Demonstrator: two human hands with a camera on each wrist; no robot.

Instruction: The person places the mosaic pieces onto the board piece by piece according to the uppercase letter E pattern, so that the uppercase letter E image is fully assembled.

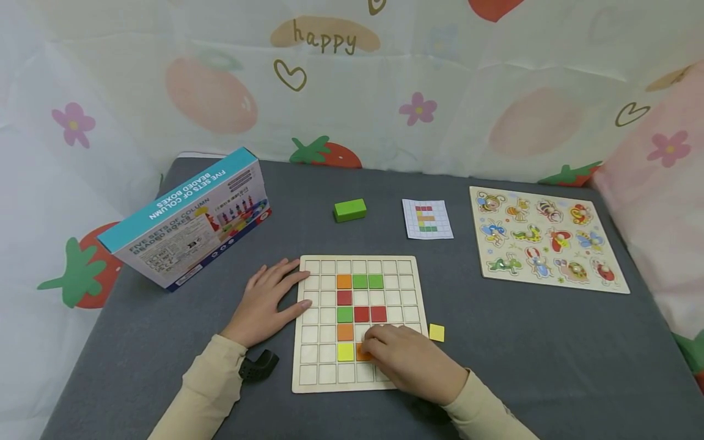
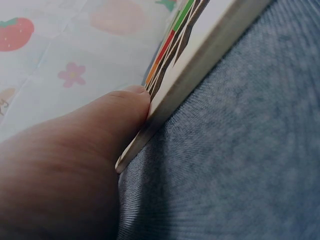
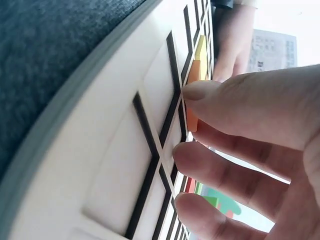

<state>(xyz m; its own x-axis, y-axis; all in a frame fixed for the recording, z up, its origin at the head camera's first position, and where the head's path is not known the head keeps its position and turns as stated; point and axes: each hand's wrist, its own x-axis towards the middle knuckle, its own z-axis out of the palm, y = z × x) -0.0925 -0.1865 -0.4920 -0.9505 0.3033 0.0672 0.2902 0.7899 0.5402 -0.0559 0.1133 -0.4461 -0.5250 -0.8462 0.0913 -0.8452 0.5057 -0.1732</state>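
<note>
A pale wooden grid board (image 1: 323, 374) lies on the table, with square orange, green, red and yellow tiles in some of its cells. My left hand (image 1: 268, 304) rests at its left edge, fingers fairly straight, thumb and fingertips on the rim; the left wrist view has the thumb (image 2: 127, 112) against the board's side. Over the lower right of the board, my right hand (image 1: 409, 360) pinches an orange tile (image 3: 193, 117) in the cell beside a yellow tile (image 1: 345, 352). That orange tile is partly hidden by the fingers in the head view. A loose yellow tile (image 1: 437, 333) lies just off the right edge.
Behind the board are a green block (image 1: 349, 211) and a small pattern card (image 1: 428, 219). A cardboard box (image 1: 192, 223) stands at the left, and an insect puzzle board (image 1: 550, 238) lies at the right. A printed cloth (image 1: 357, 104) hangs behind the table.
</note>
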